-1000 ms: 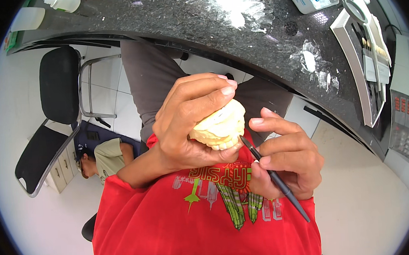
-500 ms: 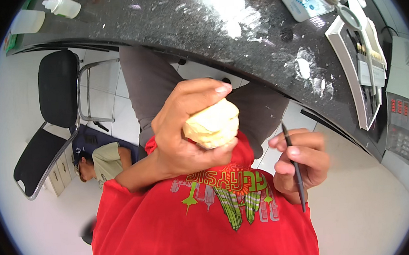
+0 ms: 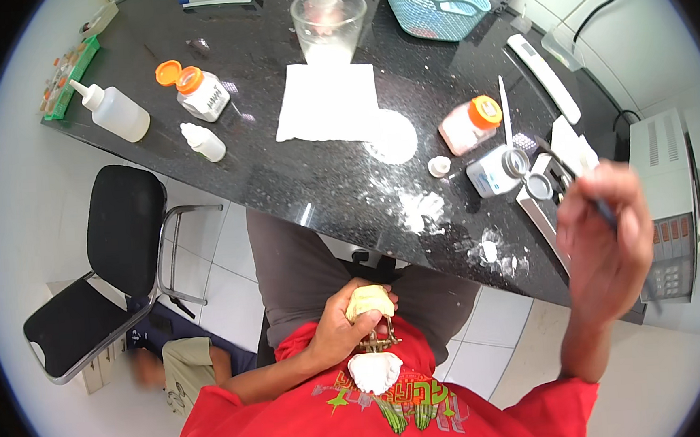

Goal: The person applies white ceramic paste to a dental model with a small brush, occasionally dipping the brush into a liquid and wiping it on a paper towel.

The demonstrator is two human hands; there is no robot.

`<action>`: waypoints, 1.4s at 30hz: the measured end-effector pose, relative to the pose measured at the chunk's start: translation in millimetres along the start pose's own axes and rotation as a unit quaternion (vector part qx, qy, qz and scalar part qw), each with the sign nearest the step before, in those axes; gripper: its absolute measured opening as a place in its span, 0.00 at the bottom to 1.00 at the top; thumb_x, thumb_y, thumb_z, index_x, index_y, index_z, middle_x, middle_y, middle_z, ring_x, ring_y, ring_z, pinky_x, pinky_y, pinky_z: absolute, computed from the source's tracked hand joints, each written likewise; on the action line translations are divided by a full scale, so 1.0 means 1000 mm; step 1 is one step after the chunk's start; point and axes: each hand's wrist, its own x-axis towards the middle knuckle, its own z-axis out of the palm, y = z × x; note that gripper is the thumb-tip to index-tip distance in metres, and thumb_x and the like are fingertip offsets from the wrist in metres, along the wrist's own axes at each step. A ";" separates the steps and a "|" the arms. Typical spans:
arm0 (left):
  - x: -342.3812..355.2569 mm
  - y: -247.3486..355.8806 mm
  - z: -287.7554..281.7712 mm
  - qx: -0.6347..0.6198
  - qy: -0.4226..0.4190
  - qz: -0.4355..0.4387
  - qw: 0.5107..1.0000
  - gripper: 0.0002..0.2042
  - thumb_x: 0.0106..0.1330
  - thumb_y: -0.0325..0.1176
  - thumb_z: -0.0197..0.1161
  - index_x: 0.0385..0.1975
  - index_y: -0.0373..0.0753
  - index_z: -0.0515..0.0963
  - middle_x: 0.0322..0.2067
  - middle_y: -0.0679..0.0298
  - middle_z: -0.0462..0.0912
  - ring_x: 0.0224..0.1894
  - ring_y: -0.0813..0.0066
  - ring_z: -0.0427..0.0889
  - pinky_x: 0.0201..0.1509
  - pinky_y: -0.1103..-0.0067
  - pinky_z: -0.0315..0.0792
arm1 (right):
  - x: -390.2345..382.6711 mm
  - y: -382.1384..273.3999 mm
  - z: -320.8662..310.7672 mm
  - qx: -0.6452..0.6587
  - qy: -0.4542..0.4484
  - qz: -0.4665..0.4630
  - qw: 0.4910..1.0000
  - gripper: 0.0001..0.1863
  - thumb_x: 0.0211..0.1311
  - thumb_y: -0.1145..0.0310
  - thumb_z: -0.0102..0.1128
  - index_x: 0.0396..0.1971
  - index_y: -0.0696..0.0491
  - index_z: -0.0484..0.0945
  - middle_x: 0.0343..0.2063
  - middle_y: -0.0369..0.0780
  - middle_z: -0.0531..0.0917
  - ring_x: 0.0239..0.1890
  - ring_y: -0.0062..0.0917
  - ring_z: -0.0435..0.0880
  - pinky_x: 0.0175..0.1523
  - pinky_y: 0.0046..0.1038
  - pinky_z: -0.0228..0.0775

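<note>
My left hand (image 3: 337,330) grips a yellow plaster dental cast (image 3: 369,301) low over my lap, its thumb along the near side. Below the cast a brass-coloured hinged metal frame (image 3: 380,342), like a dental articulator, joins it to a white cast (image 3: 375,373) in front of my red shirt. At the right, my raised right hand (image 3: 607,241) pinches a slim dark tool (image 3: 603,210), blurred by motion. It hovers above a white instrument box (image 3: 538,220), partly hiding it.
White powder patches (image 3: 421,212) lie on the black counter (image 3: 323,180). Near the right hand stand an open clear jar (image 3: 489,174) and an orange-capped bottle (image 3: 465,127). Further back are a paper towel (image 3: 326,102), a glass bowl (image 3: 328,25) and a blue basket (image 3: 436,5). Someone sits beyond the chair (image 3: 127,226).
The view has shifted to take in more of the counter. My left hand appears lower, with the metal frame and white cast now visible. My right hand has moved up and right with the tool.
</note>
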 end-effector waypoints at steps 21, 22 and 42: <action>0.003 0.011 -0.047 -0.015 -0.032 0.014 0.999 0.26 0.66 0.47 0.59 0.53 0.31 0.63 0.50 0.49 0.74 0.52 0.65 0.78 0.45 0.75 0.80 | 0.189 0.017 0.125 -0.395 -0.173 0.009 0.902 0.11 0.59 0.68 0.64 0.32 0.62 0.82 0.19 0.36 0.79 0.18 0.16 0.71 0.21 0.22 0.61; 0.003 0.011 -0.046 -0.017 -0.032 0.011 0.999 0.26 0.66 0.47 0.59 0.53 0.31 0.63 0.50 0.49 0.74 0.52 0.65 0.78 0.45 0.75 0.80 | 0.192 0.012 0.126 -0.406 -0.181 0.034 0.895 0.11 0.59 0.68 0.64 0.32 0.63 0.82 0.19 0.36 0.79 0.18 0.16 0.71 0.21 0.23 0.60; 0.011 0.013 -0.023 0.122 0.072 0.289 0.947 0.21 0.52 0.34 0.67 0.44 0.30 0.74 0.40 0.49 0.82 0.38 0.71 0.82 0.42 0.78 0.76 | 0.041 0.061 0.084 -0.333 -0.127 -0.116 0.927 0.05 0.52 0.77 0.64 0.28 0.55 0.76 0.22 0.38 0.80 0.21 0.24 0.81 0.26 0.23 0.71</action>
